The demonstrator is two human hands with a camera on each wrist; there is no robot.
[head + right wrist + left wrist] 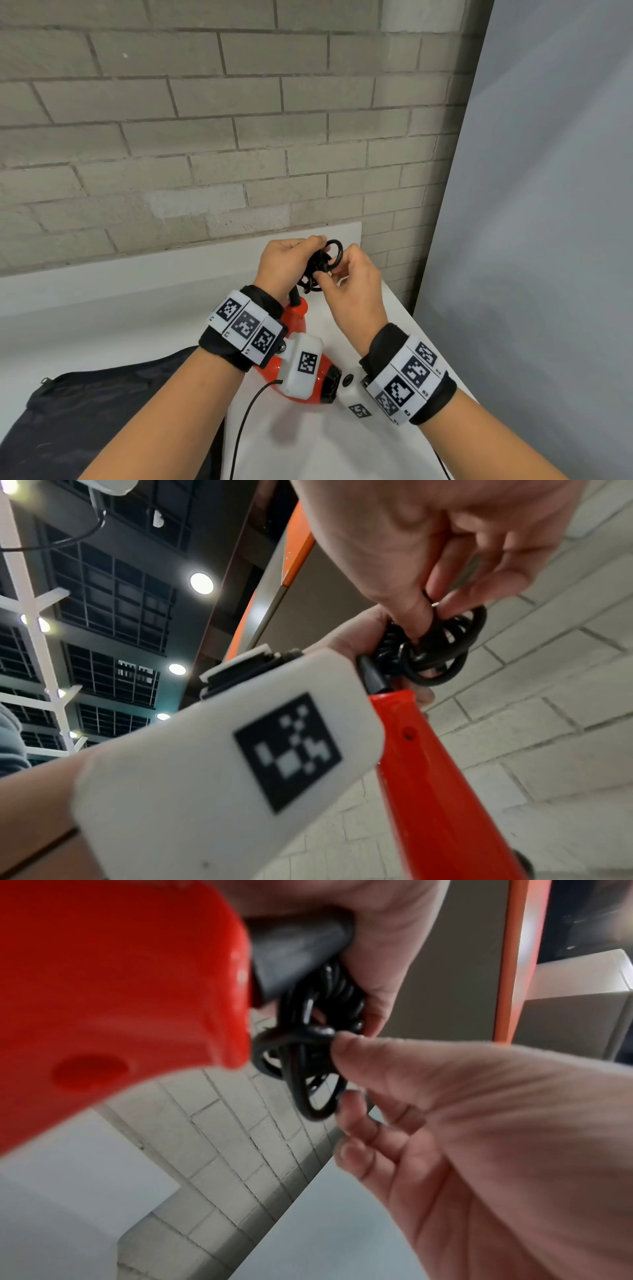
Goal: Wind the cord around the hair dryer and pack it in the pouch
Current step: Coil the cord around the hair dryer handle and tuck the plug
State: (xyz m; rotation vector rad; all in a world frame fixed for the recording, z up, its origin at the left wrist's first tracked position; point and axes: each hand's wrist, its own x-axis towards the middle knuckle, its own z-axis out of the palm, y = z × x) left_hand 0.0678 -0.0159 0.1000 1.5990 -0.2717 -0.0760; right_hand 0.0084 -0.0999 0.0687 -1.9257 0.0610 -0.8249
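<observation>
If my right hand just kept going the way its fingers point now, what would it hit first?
The right hand already pinches a loop of the coiled cord, so it meets that bundle at once. Just behind it is the left hand gripping the coils; depth beyond that is unclear.

The white wrist cameras (303,368) hide much of the red hair dryer (297,317), while the dark pouch (102,411) runs off the head view's lower-left edge.

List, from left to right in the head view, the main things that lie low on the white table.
Dark fabric pouch → red plastic hair dryer → right hand pinching the black coiled cord.
</observation>
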